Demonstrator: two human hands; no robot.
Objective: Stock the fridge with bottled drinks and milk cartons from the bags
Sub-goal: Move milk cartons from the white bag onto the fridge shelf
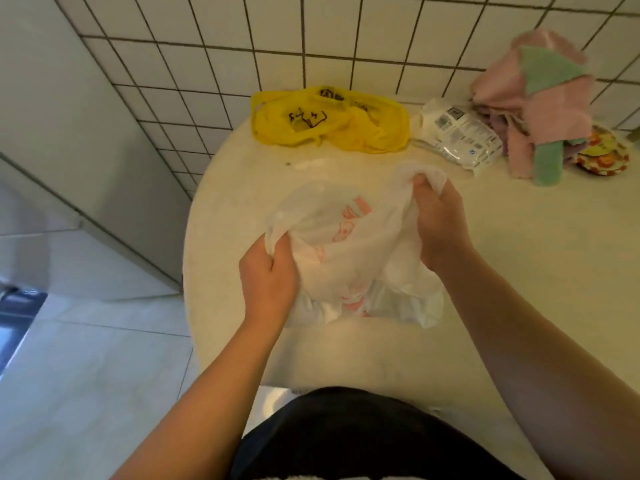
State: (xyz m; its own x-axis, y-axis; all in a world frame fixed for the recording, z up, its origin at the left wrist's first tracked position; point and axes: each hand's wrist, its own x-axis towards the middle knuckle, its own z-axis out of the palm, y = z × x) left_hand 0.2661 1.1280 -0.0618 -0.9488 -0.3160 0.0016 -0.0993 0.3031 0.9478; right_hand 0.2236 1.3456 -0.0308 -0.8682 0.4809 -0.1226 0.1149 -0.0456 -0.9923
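Dark garment [346, 441] at the lower edge; both bare forearms reach forward over the cream surface [526, 271]. Left hand [268, 273] is fisted, its grip clenched on the left edge of the white plastic bag [339, 237]. Right hand [440, 226] is curled, its grip grasping bunched material at the far right. The bag lies crumpled on the surface between them. A yellow bag [329, 121] lies near the tiled wall.

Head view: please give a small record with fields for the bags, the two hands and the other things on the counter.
surface: counter beside tiled wall
white bag: crumpled on counter, held by both hands
left hand: grips its left edge
right hand: grips its far right part
yellow bag: flat by the wall, untouched
other things: wipes pack, cloths at far right
drinks: none in view
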